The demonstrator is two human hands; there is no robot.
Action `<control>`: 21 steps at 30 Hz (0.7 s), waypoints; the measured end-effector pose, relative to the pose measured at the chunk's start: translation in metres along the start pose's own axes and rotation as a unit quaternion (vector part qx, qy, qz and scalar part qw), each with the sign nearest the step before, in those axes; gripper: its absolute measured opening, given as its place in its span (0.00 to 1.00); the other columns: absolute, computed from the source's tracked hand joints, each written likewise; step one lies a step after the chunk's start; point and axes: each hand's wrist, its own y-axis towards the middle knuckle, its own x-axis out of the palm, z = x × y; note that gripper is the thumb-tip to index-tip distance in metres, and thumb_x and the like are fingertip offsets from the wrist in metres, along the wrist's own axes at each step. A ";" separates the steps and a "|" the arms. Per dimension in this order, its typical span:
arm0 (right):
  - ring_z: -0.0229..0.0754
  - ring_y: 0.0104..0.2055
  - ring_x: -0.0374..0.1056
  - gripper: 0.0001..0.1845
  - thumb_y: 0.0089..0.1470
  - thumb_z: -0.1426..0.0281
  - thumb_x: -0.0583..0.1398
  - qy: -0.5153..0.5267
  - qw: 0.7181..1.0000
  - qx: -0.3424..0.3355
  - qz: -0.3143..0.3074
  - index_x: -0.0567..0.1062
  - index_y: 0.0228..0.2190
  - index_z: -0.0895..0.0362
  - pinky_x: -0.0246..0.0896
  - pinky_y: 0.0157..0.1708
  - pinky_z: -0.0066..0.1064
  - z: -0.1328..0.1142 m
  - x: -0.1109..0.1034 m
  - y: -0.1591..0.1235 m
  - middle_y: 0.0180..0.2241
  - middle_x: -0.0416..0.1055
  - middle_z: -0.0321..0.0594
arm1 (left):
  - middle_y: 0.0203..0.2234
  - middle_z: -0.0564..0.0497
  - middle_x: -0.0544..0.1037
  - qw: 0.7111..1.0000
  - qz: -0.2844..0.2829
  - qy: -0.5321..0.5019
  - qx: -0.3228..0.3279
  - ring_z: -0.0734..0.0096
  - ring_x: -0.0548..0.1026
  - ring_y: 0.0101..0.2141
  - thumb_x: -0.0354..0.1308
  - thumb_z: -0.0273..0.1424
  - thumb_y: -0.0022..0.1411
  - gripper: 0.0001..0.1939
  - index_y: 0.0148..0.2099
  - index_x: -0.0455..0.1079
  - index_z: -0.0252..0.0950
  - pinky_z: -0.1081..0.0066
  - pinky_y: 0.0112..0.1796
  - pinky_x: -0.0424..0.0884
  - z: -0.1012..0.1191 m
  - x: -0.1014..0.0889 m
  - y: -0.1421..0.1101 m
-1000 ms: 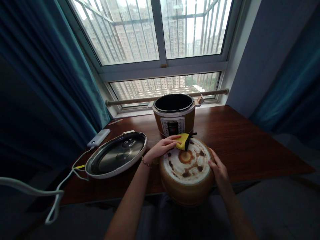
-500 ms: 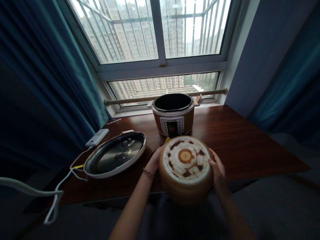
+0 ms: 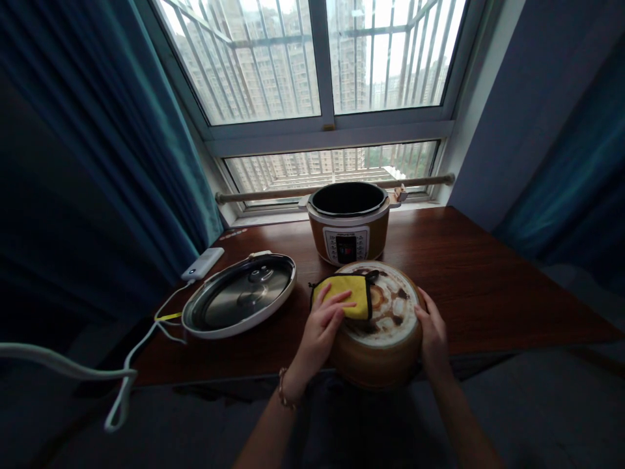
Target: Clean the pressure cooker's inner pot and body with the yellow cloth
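Cloth point(image 3: 359, 290) lay beneath loosely spread left grip point(image 3: 321, 329) at nine o'clock on upturned pot point(image 3: 378, 365); right grip point(image 3: 434, 335) clasped three o'clock edge.

Home, looks like flat in high-rise. Window point(image 3: 323, 71) has bars point(image 3: 273, 40) outside, tower blocks point(image 3: 266, 81) beyond, seen from well above ground; bit of greenery low down. Blue curtain point(image 3: 131, 117) hangs left, another blue curtain point(image 3: 561, 169) far right, plain wall point(image 3: 505, 130) between window and that one. Dark wood counter point(image 3: 473, 280) under window carries household electric cooker point(image 3: 349, 225) and lid point(image 3: 244, 296). Brown pot point(image 3: 385, 335) in front: domestic cookware too. White cable point(image 3: 73, 372) trails at left. Daylight through window, corners dim. Which room: can't tell.
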 end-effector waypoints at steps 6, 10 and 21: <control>0.50 0.50 0.63 0.29 0.48 0.58 0.55 -0.008 1.000 -0.009 0.006 0.66 0.50 0.58 0.57 0.50 0.38 0.003 0.000 0.002 0.49 0.68 0.44 | 0.53 0.57 0.68 0.970 0.032 0.226 0.088 0.62 0.52 0.60 0.48 0.29 0.63 0.18 0.53 0.65 0.50 0.48 0.58 0.40 0.033 0.052 -0.057; 0.49 0.51 0.63 0.31 0.47 0.57 0.55 -0.031 0.999 0.007 -0.008 0.65 0.51 0.58 0.57 0.50 0.37 0.007 -0.006 0.007 0.49 0.68 0.43 | 0.53 0.59 0.69 0.939 0.089 0.288 0.165 0.62 0.55 0.59 0.51 0.31 0.61 0.16 0.52 0.67 0.47 0.55 0.60 0.34 0.048 0.079 -0.067; 0.51 0.50 0.63 0.31 0.47 0.57 0.55 -0.055 0.998 -0.015 -0.009 0.66 0.51 0.58 0.55 0.50 0.40 0.006 -0.004 0.007 0.48 0.68 0.44 | 0.52 0.56 0.70 0.937 0.083 0.301 0.155 0.68 0.59 0.57 0.50 0.29 0.61 0.20 0.55 0.64 0.49 0.62 0.59 0.41 0.031 0.057 -0.060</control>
